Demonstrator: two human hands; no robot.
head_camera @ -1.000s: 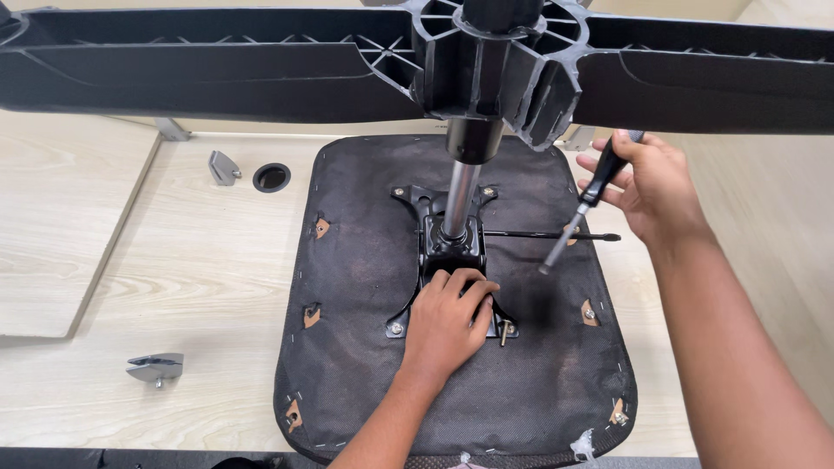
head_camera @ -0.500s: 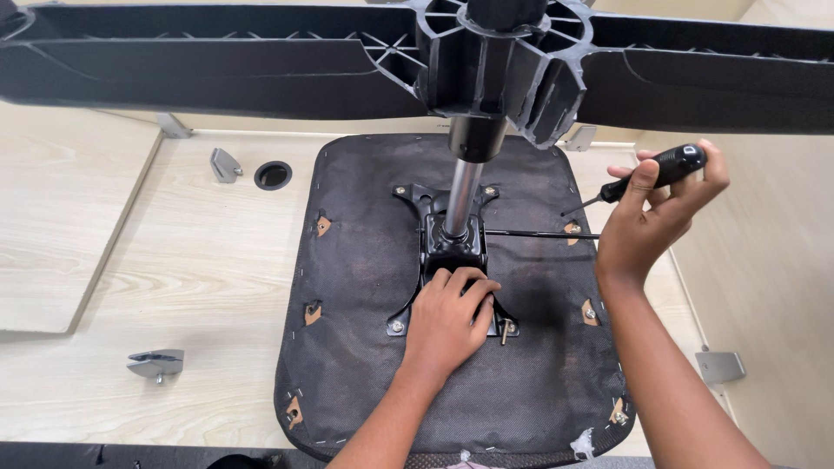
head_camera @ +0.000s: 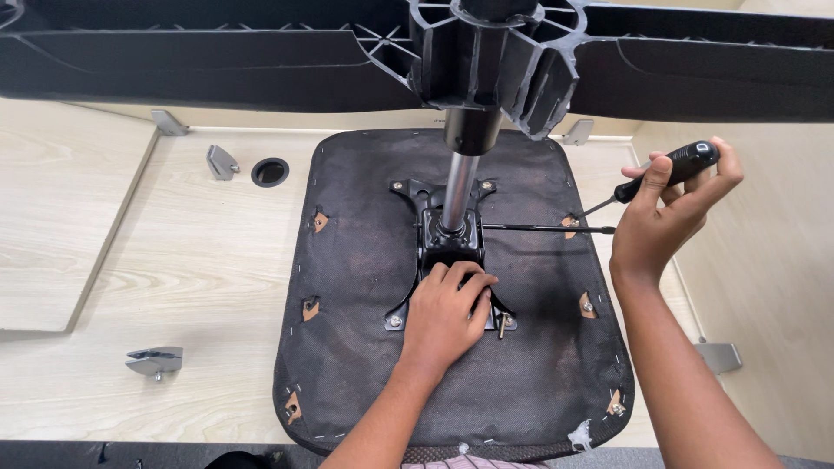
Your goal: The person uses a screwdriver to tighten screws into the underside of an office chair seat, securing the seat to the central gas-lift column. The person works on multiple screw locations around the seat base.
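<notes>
Upturned chair seat at desk centre: left hand pressed flat on its metal plate, fingers loose; right hand closed around a screwdriver, shaft aimed down-left toward the plate.

Two bare forearms in view, entering from bottom edge. No sleeves, no gloves, no watch, no bands or rings visible. Left hand: short trimmed nails, knuckles showing, back of hand up. Right hand: short nails, thumb and fingers visible, wrist bare. Fine hair faintly visible on forearms. Upper arms and shoulders out of frame, so clothing above elbows not determinable. Small patch of striped pinkish fabric at bottom edge between forearms, too little showing to identify.
</notes>
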